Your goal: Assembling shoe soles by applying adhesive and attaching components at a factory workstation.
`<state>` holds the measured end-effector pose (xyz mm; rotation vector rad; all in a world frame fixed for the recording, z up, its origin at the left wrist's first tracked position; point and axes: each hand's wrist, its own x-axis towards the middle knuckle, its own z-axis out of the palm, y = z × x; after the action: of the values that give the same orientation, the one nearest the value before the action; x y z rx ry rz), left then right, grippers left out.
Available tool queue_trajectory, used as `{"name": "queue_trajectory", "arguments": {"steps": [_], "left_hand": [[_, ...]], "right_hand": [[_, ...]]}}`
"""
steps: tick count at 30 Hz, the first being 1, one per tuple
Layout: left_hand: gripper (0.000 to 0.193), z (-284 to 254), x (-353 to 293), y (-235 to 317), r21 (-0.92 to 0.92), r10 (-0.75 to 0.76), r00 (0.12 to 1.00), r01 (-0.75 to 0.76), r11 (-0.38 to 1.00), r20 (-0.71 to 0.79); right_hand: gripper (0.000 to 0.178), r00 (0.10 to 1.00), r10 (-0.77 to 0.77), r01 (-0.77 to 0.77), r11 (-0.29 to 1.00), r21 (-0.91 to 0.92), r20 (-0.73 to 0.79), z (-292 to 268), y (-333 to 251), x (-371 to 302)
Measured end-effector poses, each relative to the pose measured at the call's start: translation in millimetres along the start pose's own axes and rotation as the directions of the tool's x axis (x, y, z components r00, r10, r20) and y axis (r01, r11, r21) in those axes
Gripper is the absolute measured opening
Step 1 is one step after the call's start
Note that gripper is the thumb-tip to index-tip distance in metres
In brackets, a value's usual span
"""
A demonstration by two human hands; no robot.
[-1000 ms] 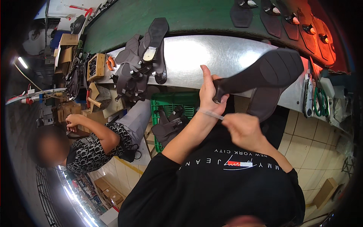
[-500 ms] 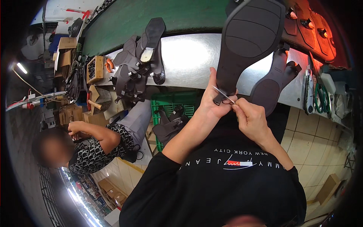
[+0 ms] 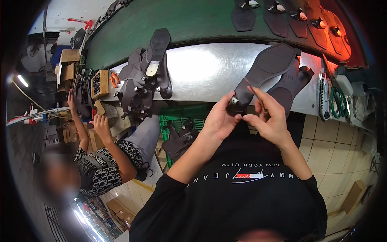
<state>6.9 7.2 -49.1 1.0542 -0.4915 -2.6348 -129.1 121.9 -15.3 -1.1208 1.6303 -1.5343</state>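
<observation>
My left hand [image 3: 219, 119] is closed round the heel end of a dark grey-brown shoe sole [image 3: 272, 60], whose wide front points away over the metal bench. A small glossy black piece with a pale top [image 3: 234, 100] shows at that end, by my left fingertips. In my right hand [image 3: 272, 119], close beside the heel end, a thin slender tool [image 3: 254, 89] points up from between the fingers; its exact kind is not clear. Partly under the held sole lies another dark sole [image 3: 284, 92] on the bench.
Left on the metal bench [image 3: 193, 68] is a pile of dark soles [image 3: 137, 86]. Green scissors [image 3: 338, 103] and a utility knife [image 3: 323, 97] lie right. Soles with glossy heels [image 3: 276, 18] stand on the green belt [image 3: 181, 20]. A green crate [image 3: 165, 121] is below; a co-worker [image 3: 105, 161] sits left.
The sole has tipped down from upright toward the bench, its front now lower. My right hand has turned, its tool now pointing upward. The co-worker's hands have moved apart and outward.
</observation>
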Motion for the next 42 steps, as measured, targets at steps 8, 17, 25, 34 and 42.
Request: {"name": "queue_trajectory", "arguments": {"steps": [8, 17, 25, 34, 42], "left_hand": [[0.025, 19.4, -9.3, -4.1, 0.055, 0.11, 0.984, -0.103, 0.993, -0.138], [0.025, 30.6, -16.9, -14.9, 0.013, 0.143, 0.972, -0.143, 0.99, -0.186], [0.02, 38.5, -11.5, -7.5, 0.001, 0.087, 0.978, -0.089, 0.996, -0.187], [0.018, 33.6, -18.9, 17.9, -0.004, 0.188, 0.969, -0.191, 0.982, -0.159], [0.023, -39.0, -42.7, 146.0, 0.121, 0.752, 0.57, -0.765, 0.633, -0.332]], "right_hand": [[0.066, 0.987, -0.151, 0.155, 0.985, -0.075, 0.063, 13.2, 3.4, 17.5], [0.035, 0.879, -0.477, 0.446, 0.84, -0.309, -0.028, 24.1, 15.7, 18.9], [0.046, 0.949, -0.309, 0.305, 0.95, -0.063, -0.06, 14.9, 20.4, 21.6], [0.037, 0.972, -0.149, 0.178, 0.971, 0.157, -0.184, 1.1, 2.4, 22.0], [0.033, 0.943, 0.012, 0.004, 0.999, 0.047, -0.333, -48.9, 12.0, 14.8]]}}
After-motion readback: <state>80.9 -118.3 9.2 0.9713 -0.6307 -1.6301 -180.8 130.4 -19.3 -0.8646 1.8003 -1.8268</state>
